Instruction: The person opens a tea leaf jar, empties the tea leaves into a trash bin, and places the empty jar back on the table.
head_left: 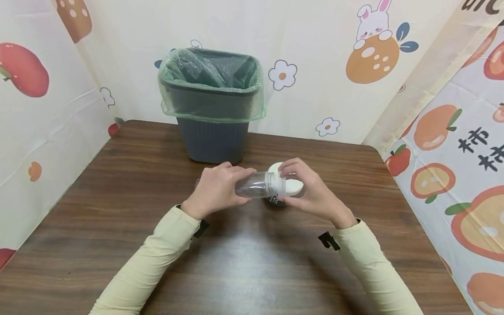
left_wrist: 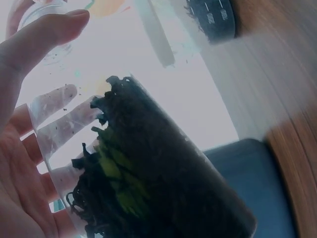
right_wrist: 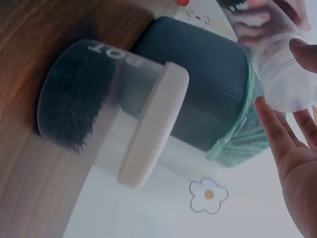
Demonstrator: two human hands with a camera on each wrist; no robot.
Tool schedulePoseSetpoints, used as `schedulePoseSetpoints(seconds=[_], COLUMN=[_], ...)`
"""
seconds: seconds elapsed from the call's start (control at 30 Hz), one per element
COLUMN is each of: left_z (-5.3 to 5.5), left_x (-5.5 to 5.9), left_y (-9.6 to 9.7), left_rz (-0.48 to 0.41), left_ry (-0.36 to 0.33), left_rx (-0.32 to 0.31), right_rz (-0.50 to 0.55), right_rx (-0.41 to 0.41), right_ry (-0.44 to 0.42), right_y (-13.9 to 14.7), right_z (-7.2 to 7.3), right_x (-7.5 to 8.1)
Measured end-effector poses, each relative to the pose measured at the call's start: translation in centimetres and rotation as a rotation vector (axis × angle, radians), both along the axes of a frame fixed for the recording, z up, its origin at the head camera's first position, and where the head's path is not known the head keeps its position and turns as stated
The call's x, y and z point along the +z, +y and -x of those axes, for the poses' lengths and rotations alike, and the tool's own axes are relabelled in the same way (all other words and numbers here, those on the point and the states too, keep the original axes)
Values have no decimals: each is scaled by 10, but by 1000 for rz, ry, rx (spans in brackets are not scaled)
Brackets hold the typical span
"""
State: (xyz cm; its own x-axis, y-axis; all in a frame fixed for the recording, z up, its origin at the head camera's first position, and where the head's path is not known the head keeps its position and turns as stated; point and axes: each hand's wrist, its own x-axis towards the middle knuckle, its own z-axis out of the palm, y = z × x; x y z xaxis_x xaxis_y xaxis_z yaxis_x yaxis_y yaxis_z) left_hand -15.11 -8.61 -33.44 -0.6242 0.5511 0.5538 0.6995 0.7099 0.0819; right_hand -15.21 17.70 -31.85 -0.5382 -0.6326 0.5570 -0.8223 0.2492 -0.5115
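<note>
My left hand (head_left: 218,188) grips a clear plastic jar (head_left: 253,185) from above, holding it on its side with the mouth toward the right. Dark, curly dried leaves (left_wrist: 143,158) with a yellow-green patch fill part of the jar in the left wrist view. At the mouth end, my right hand (head_left: 309,189) pinches the translucent screw cap (right_wrist: 285,91) between thumb and fingers. Close behind the hands stands a clear canister (right_wrist: 74,96) with a white lid (right_wrist: 154,124), lettering on its side and dark shredded contents. In the head view the hands and jar partly hide it.
A dark bin (head_left: 214,135) with a green plastic liner (head_left: 212,105) stands at the back of the brown wooden table (head_left: 98,210). Fruit-printed cloth (head_left: 307,35) hangs behind and along both sides.
</note>
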Motion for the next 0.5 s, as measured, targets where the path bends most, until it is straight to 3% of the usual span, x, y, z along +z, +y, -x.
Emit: schedulePoseSetpoints(seconds=[0.33,0.5], left_z=[2,1], left_x=[-3,-4], left_y=[-7,-7], left_rz=[-17,-9], left_ry=[-15,-30], left_rx=[22,28], right_rz=[16,7], right_rx=[-62,-102], right_ry=[34,72], right_y=[17,21], right_z=[5,0], right_x=[-1,4])
